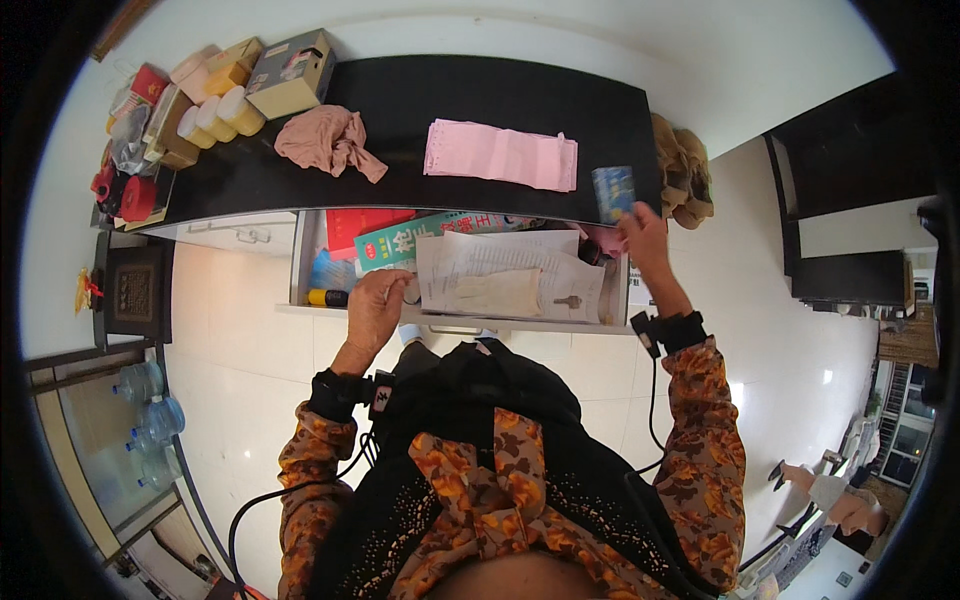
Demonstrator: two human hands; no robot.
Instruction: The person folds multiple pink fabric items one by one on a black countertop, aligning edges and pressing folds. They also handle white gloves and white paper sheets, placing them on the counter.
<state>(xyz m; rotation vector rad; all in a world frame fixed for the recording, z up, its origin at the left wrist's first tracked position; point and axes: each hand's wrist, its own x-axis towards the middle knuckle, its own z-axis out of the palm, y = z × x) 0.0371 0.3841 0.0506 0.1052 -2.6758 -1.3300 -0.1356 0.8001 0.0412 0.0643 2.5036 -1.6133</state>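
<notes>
My right hand grips the lower edge of a small flat blue packet or card, blurred, over the right front edge of the black tabletop. Below the tabletop, a drawer is pulled out. My left hand is at the drawer's front left, fingers curled; whether it pinches anything is hidden. Loose printed papers fill the drawer's middle, with a whitish glove and a key on top. Left of them lie a green box bearing writing, a red booklet and a yellow-and-black object.
On the tabletop are a stack of pink paper, a crumpled brownish-pink cloth, lidded jars and a grey carton. Large water bottles stand at far left. A person is at far right. Cables trail from my wrists.
</notes>
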